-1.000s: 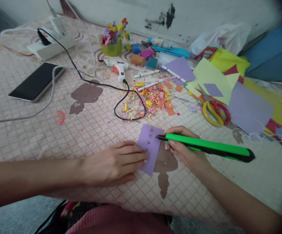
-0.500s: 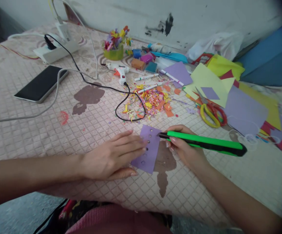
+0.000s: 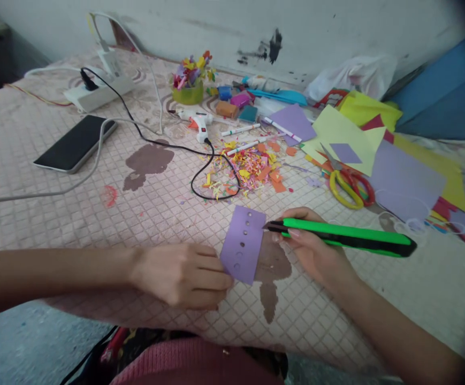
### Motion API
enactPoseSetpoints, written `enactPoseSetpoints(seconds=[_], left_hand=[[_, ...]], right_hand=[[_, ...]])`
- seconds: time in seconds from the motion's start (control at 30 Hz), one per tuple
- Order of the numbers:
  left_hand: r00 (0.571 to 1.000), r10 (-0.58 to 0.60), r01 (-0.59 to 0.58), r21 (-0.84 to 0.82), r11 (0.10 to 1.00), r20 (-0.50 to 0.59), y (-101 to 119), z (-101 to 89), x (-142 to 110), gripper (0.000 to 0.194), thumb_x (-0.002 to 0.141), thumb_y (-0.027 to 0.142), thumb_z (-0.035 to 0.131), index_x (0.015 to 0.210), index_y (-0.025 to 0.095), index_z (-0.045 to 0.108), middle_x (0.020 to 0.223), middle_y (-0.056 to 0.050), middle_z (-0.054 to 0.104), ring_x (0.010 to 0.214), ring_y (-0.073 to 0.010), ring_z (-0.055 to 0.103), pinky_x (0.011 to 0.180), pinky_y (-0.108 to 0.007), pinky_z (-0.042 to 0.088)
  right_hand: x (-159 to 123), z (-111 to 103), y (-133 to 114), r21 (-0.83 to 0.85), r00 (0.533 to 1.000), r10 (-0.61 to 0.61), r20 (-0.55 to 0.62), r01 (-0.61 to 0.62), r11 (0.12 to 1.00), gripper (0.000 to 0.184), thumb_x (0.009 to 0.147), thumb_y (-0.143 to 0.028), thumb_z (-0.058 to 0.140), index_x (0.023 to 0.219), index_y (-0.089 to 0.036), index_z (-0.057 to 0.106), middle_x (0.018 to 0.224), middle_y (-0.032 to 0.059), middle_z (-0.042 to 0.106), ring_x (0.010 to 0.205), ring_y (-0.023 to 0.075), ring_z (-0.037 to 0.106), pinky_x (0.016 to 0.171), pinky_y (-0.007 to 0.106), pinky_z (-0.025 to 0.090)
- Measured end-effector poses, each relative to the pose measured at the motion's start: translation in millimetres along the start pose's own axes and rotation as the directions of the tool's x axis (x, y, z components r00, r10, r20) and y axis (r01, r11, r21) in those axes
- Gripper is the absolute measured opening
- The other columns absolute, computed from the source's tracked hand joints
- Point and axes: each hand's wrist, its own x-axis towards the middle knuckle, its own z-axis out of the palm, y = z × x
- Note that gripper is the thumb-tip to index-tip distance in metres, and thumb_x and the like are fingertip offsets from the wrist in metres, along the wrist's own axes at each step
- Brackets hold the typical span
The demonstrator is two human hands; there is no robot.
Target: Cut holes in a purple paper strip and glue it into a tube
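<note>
The purple card lies on the table in front of the person, between the two hands, probably so that one can steady it while the other works the blade. The right hand is closed around a green cutter knife, gripping it near the blade end, pen-like, which should give finer control over small cuts. The left hand is half curled at the card's lower left edge; its fingertips are turned under, so I cannot tell whether they pinch the card or merely rest against it. The scraps and the glue gun lie beyond the card, which leaves room around it. Half a second ago the left hand lay flatter, its fingers stretched over the card; now they are drawn back, baring the whole row of small circles. The knife tip, over the card then, is now at its right edge.
</note>
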Motion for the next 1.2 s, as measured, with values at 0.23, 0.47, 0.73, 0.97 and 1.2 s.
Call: enactPoseSetpoints(seconds=[0.23,0.47,0.73,0.97,1.2], left_hand=[[0.878,-0.476,0.462,-0.165,0.872,-0.056,-4.0,13.3,9.0,0.012,0.094,0.018,0.049,0.103,0.012,0.056,0.109,-0.011,0.061,0.092,-0.0166,0.061,0.079,-0.027,0.054],[0.902,-0.402,0.39,-0.103,0.915,-0.159,-2.7,14.5,4.2,0.009,0.095,0.016,0.05,0.097,0.014,0.058,0.097,-0.007,0.065,0.088,-0.0165,0.059,0.078,-0.029,0.051],[0.962,-0.215,0.215,-0.021,0.976,-0.171,0.5,2.6,-3.5,0.016,0.094,0.015,0.051,0.085,0.012,0.064,0.087,-0.005,0.07,0.084,-0.016,0.064,0.076,-0.031,0.051],[0.967,-0.188,0.182,-0.051,0.982,-0.17,-0.6,10.0,-2.7,0.019,0.095,0.015,0.051,0.098,0.007,0.068,0.115,-0.013,0.069,0.112,-0.0204,0.063,0.101,-0.033,0.05],[0.971,-0.193,0.188,-0.048,0.981,-0.138,1.0,13.3,-3.1,0.021,0.095,0.014,0.051,0.096,0.005,0.07,0.115,-0.013,0.07,0.109,-0.0203,0.065,0.101,-0.03,0.051]], right_hand=[[-1.5,-10.6,-4.5,0.008,0.924,0.197,0.327,-0.211,0.977,0.017,0.075,-0.034,0.07,0.088,-0.023,0.067,0.082,0.0033,0.069,0.066,0.0167,0.065,0.057,0.028,0.054],[-1.4,-25.4,-9.6,-0.103,0.986,0.025,0.162,-0.009,0.995,0.013,0.083,-0.03,0.067,0.096,-0.027,0.066,0.085,0.0017,0.069,0.074,0.0177,0.068,0.068,0.031,0.056],[-4.8,-25.5,-15.5,-0.297,0.984,0.005,0.177,0.049,0.954,0.014,0.083,-0.027,0.068,0.097,-0.026,0.07,0.092,0.0047,0.071,0.078,0.0177,0.068,0.064,0.027,0.056],[-7.5,9.0,1.9,0.201,0.902,0.11,0.417,-0.21,0.957,0.016,0.079,-0.031,0.072,0.093,-0.027,0.069,0.085,-0.0005,0.07,0.063,0.0115,0.064,0.065,0.026,0.055],[22.2,9.7,8.2,0.07,0.978,-0.166,-0.124,0.176,0.982,0.017,0.08,-0.014,0.064,0.09,-0.027,0.067,0.09,-0.0026,0.065,0.084,0.0118,0.064,0.081,0.026,0.053]])
